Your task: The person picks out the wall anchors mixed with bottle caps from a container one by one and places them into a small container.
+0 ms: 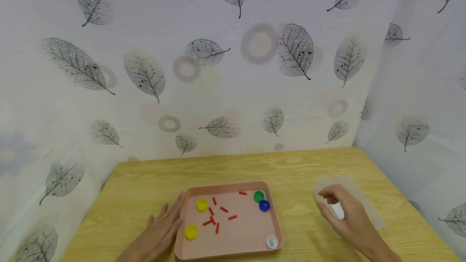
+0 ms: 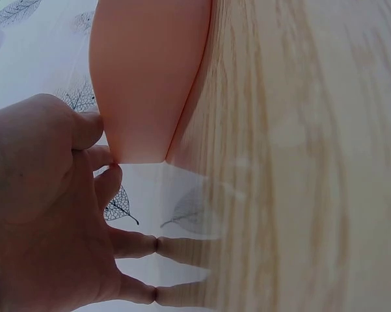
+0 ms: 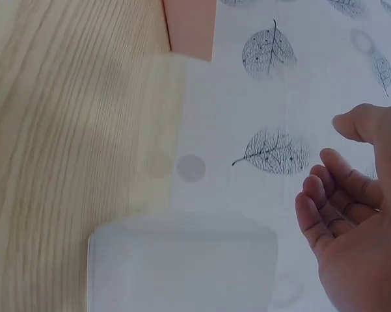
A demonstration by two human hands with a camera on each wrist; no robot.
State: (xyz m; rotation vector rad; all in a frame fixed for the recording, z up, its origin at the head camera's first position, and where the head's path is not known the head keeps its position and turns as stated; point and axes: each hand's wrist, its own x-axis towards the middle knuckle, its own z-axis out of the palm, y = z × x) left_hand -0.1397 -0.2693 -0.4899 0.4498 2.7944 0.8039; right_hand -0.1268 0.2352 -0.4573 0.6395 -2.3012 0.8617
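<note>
A pink rectangular tray [image 1: 251, 246] lies on the wooden table with small round pieces and red sticks in it. Against its left rim rests my left hand [image 1: 160, 227], fingers spread. In the left wrist view the thumb and nearest fingers of the left hand [image 2: 52, 201] touch the tray's outer wall [image 2: 146, 78], while the other fingertips meet the tabletop. Over a whitish translucent flat piece [image 1: 369, 213] hovers my right hand [image 1: 346, 209], its fingers loosely bent. The right wrist view shows nothing between the fingers of the right hand [image 3: 358, 214], beside the translucent piece [image 3: 182, 266].
Inside the tray are yellow round pieces [image 1: 191, 232], a green one [image 1: 259, 196], a blue one [image 1: 264, 206] and a white one [image 1: 272, 241]. Several red sticks [image 1: 232, 217] lie scattered there. A leaf-patterned covering [image 1: 233, 92] stands behind the table [image 1: 291, 165] and at its sides.
</note>
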